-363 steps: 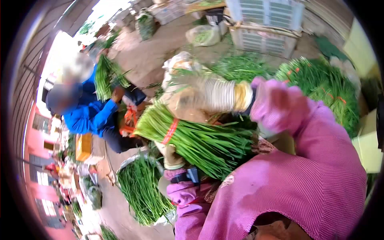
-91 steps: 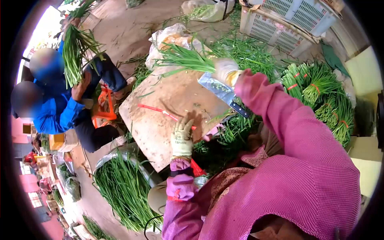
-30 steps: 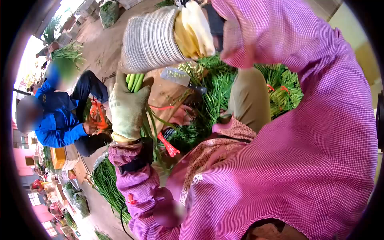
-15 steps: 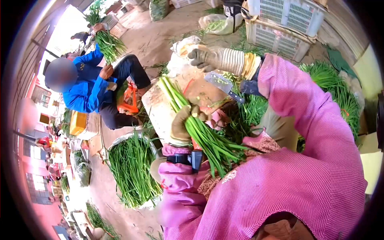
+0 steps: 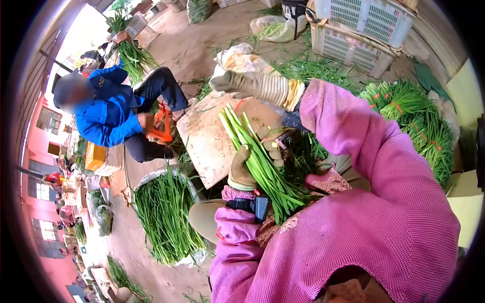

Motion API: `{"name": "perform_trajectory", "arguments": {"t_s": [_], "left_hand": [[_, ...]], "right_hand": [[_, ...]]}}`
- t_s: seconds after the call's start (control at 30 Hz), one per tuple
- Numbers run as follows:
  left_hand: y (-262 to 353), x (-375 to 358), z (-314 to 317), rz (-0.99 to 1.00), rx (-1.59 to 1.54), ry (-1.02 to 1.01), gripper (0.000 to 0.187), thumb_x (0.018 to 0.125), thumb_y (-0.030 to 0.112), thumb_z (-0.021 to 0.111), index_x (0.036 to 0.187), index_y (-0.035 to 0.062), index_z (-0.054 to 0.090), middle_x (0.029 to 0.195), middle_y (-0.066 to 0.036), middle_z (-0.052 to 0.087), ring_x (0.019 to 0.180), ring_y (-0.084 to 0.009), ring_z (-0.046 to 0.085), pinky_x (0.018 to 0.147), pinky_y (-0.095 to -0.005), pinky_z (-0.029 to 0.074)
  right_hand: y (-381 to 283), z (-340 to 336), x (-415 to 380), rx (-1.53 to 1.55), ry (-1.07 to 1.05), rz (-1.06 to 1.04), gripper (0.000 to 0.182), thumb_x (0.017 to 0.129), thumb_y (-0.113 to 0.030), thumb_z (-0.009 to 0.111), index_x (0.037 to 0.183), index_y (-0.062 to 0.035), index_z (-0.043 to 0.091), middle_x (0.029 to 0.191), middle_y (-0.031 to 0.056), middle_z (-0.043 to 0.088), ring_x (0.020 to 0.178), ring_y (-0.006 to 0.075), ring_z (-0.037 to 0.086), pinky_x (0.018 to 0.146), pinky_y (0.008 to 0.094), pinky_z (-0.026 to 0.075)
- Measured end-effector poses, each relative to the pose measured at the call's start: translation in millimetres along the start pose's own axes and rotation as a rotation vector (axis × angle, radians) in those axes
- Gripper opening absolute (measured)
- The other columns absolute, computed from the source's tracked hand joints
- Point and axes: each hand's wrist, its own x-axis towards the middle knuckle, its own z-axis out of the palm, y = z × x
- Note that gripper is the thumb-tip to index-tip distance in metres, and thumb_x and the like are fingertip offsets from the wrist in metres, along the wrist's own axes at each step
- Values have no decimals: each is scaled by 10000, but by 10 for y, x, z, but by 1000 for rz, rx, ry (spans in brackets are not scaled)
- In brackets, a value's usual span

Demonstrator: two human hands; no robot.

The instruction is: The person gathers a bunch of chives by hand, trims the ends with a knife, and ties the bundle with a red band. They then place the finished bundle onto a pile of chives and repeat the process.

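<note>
Bunch of long green chive stalks [image 5: 257,161]: clasped mid-length by gloved left hand [image 5: 242,169], fingers [image 5: 275,151] curled around; gloved right hand [image 5: 235,83] beyond stalk tips, fingers' state unclear.

co-worker's face [image 5: 73,91] blurred, left hand [image 5: 248,164] half hidden by chives [image 5: 257,159]

Open-air vegetable market or packing yard, work going on at ground level. Bare dirt floor [image 5: 187,50] is lying strewn with green stalks; tied bundles [image 5: 414,116] are piling up at right, loose greens [image 5: 164,217] heaped at left. White plastic crates [image 5: 364,30] are stacking up behind. A co-worker in blue [image 5: 108,113] is sitting low, handling greens. Pink building fronts [image 5: 43,212] are lining the edge.
</note>
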Motion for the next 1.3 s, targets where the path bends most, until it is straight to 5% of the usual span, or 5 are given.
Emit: {"name": "perform_trajectory", "arguments": {"t_s": [0.1,0.23,0.37,0.7,1.3], "left_hand": [[-30,27,-76,-26,-2,-50,620,931,415,559,1401,22,465,1010,-158,676,828,-369,647,807,-485,514],[14,19,-233,-30,-47,-186,606,942,409,556,1376,-6,471,1082,-154,661,935,-367,672,836,-510,556],[-5,33,-199,19,-13,30,614,893,492,578,1231,-21,561,993,-223,686,786,-365,669,704,-466,556],[40,95,-41,-72,87,67,496,878,394,663,1146,-10,558,907,-136,621,802,-260,616,789,-426,548],[2233,890,-389,182,2702,605,318,801,191,735,1096,139,626,858,-103,690,777,-283,682,657,-402,538]], "right_hand": [[109,-121,136,-1487,-262,-121,799,858,-723,507,1416,-151,493,1345,87,589,1072,165,610,813,343,521],[742,-343,264,198,-240,-16,290,946,-377,621,1047,-106,641,821,-1,610,753,136,580,673,269,487],[502,-131,-122,-134,-271,487,261,930,-398,627,939,-151,712,662,-39,551,551,93,499,511,242,403],[684,-201,9,-347,-228,-73,303,902,-347,627,1009,-70,690,849,72,671,786,170,615,667,338,491],[2782,281,391,-1472,-426,301,248,896,-237,576,1081,-97,662,1020,111,706,977,302,684,776,441,561]]}}
